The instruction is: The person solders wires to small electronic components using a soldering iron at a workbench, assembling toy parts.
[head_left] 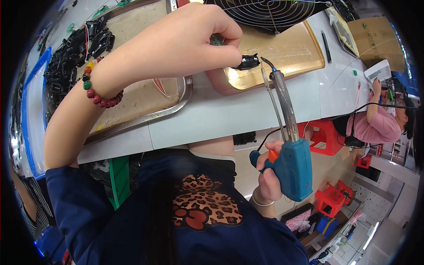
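Navy-blue short-sleeved shirt [115, 238]

Its front bears a leopard-spotted print [221, 201] with a red bow [197, 218]. Beyond the shirt: dark shorts [216, 165], white edging [213, 156]. Past its sleeves [77, 194], the left hand [212, 39] wears a bracelet of round red, green and yellow beads [96, 99], the right hand [268, 179] a thin pale bangle [263, 204].

Place: electronics assembly workshop | Evidence: soldering gun [297, 172], heaped black parts [64, 73], tray [137, 104], fan [270, 12] | Co-worker [380, 126] is near bench [221, 117]
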Motion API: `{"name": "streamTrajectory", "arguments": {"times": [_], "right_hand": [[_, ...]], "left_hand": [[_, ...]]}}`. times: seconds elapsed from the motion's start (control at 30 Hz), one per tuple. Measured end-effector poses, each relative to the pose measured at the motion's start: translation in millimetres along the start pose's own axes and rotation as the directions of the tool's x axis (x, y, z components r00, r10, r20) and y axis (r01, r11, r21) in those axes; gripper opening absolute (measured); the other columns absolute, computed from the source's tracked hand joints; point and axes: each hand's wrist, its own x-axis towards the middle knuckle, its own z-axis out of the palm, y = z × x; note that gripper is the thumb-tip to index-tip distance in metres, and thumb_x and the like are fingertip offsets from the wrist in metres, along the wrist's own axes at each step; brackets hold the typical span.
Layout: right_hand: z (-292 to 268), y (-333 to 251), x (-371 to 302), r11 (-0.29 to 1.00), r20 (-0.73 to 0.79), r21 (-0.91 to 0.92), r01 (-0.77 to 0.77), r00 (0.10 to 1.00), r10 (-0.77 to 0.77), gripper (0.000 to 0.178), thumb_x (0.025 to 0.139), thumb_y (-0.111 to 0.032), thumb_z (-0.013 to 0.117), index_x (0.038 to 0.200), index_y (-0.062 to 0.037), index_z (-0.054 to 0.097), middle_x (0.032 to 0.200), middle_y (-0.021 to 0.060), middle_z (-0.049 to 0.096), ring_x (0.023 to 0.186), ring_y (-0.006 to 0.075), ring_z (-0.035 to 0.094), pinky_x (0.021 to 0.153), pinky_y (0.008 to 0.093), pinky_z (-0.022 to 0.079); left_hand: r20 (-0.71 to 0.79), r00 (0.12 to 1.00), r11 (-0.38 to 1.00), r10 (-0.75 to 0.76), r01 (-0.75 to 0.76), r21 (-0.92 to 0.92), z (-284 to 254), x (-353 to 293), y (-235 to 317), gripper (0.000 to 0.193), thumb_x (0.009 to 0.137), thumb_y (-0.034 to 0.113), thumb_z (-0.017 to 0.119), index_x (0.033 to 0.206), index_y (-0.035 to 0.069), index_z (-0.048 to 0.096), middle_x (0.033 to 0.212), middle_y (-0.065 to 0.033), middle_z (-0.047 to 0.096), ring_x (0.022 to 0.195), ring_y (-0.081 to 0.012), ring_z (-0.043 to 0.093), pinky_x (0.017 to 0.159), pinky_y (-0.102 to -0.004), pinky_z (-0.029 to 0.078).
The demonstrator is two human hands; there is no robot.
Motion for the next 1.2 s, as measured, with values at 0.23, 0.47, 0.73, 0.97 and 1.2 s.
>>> {"name": "streamTrajectory", "arguments": {"times": [0.23,0.47,0.73,0.97,1.2], "right_hand": [[-5.5,5.5,1.4,0.997,-0.022,0.017,0.081,0.997,-0.080,0.049,0.070,-0.013,0.055,0.110,0.0111,0.043,0.103,0.0234,0.049,0.053,0.0151,0.049,0.050,0.0231,0.038],[-7.3,7.1,2.8,0.993,-0.019,0.005,0.115,0.993,-0.115,0.049,0.070,-0.012,0.056,0.110,0.0114,0.042,0.102,0.0233,0.050,0.054,0.0152,0.050,0.050,0.0227,0.039],[-8.9,8.0,3.4,0.993,-0.029,0.022,0.117,0.993,-0.116,0.047,0.070,-0.011,0.054,0.110,0.0108,0.043,0.102,0.0230,0.050,0.054,0.0151,0.050,0.050,0.0232,0.039],[-15.4,7.3,1.0,0.993,-0.077,0.010,0.118,0.990,-0.117,0.047,0.069,-0.011,0.053,0.110,0.0094,0.043,0.102,0.0218,0.050,0.054,0.0150,0.050,0.050,0.0232,0.039],[-18.3,7.2,0.1,0.992,-0.132,0.040,0.123,0.984,-0.117,0.048,0.069,-0.012,0.053,0.110,0.0090,0.043,0.102,0.0210,0.051,0.054,0.0147,0.049,0.051,0.0229,0.039]], "left_hand": [[0.052,0.998,0.998,-0.044,0.042,0.044,-2.6,2.2,1.6,0.023,0.074,0.015,0.055,0.060,-0.003,0.053,0.048,-0.0081,0.049,0.043,-0.0125,0.045,0.044,-0.0260,0.036],[0.042,0.997,0.994,0.069,-0.073,0.083,6.4,2.4,-9.7,0.017,0.076,0.012,0.054,0.067,-0.002,0.051,0.053,-0.0051,0.045,0.050,-0.0097,0.041,0.047,-0.0245,0.034],[-0.051,0.988,0.986,0.145,-0.140,0.088,13.2,0.1,-28.7,0.022,0.076,0.013,0.056,0.065,-0.003,0.047,0.055,-0.0041,0.042,0.053,-0.0090,0.038,0.049,-0.0243,0.033],[-0.122,0.972,0.956,0.202,-0.168,0.242,-8.8,-17.8,-20.7,0.019,0.075,0.014,0.063,0.078,-0.003,0.055,0.070,-0.0062,0.052,0.066,-0.0140,0.047,0.062,-0.0250,0.039],[-0.172,0.836,0.710,0.522,-0.313,0.631,-14.8,-27.6,14.8,0.016,0.071,0.009,0.067,0.081,0.001,0.056,0.073,-0.0075,0.047,0.068,-0.0205,0.049,0.059,-0.0298,0.039]]}}
